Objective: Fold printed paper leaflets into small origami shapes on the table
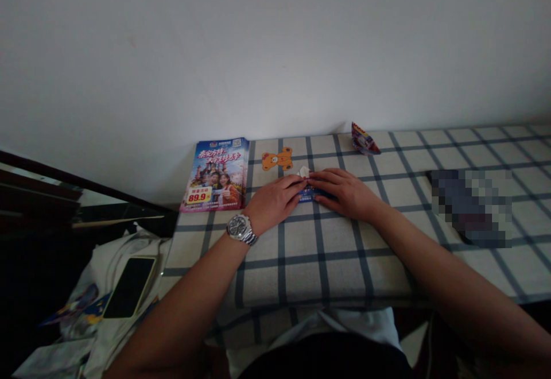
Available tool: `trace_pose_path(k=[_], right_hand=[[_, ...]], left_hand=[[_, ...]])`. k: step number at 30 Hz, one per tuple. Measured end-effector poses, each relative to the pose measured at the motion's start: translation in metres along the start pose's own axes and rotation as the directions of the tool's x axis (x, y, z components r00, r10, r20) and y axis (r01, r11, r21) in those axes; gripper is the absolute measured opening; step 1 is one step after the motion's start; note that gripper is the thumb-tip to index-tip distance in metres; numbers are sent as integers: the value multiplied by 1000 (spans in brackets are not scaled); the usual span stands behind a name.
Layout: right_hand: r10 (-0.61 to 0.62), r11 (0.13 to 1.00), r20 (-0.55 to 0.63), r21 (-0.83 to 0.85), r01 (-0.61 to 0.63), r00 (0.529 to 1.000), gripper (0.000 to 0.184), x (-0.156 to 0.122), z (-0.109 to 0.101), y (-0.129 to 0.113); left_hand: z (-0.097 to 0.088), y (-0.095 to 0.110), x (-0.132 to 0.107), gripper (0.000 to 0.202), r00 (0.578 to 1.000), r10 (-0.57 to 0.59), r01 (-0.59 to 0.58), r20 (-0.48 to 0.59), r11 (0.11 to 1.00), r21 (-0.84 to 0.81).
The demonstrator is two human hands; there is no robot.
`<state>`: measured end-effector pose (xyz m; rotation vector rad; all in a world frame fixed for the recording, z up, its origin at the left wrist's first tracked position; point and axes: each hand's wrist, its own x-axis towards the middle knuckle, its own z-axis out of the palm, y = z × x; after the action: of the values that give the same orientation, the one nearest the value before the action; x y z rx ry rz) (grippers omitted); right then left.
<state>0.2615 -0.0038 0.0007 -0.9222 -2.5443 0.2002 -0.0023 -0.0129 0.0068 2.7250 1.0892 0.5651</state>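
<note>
My left hand (275,200), with a metal watch (241,228) on its wrist, lies flat on the checked tablecloth (318,252). My right hand (344,193) lies flat beside it, fingertips meeting the left hand's. Both hands press down on a small folded paper (306,189), blue and white, mostly hidden under the fingers. A white corner of it pokes out just beyond the fingertips.
A stack of colourful flyers (216,174) lies at the table's back left. An orange bear-shaped cutout (278,159) and a folded paper boat (364,139) sit near the wall. A blurred dark object (469,207) is at right. A phone (129,286) rests on cloth at lower left.
</note>
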Motion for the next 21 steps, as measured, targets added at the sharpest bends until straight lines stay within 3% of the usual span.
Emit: trace_pose_path(k=[15,21], right_hand=[[2,1000,-3,-4,-2,1000,49,0,0,0],[11,995,-47,-102,-15,999,45,-4,2,3]], left_hand=[[-2,1,1,37,1000,12,-12,7,1000,-14],[-3,5,2,29,998,58,-58,-11,998,-5]])
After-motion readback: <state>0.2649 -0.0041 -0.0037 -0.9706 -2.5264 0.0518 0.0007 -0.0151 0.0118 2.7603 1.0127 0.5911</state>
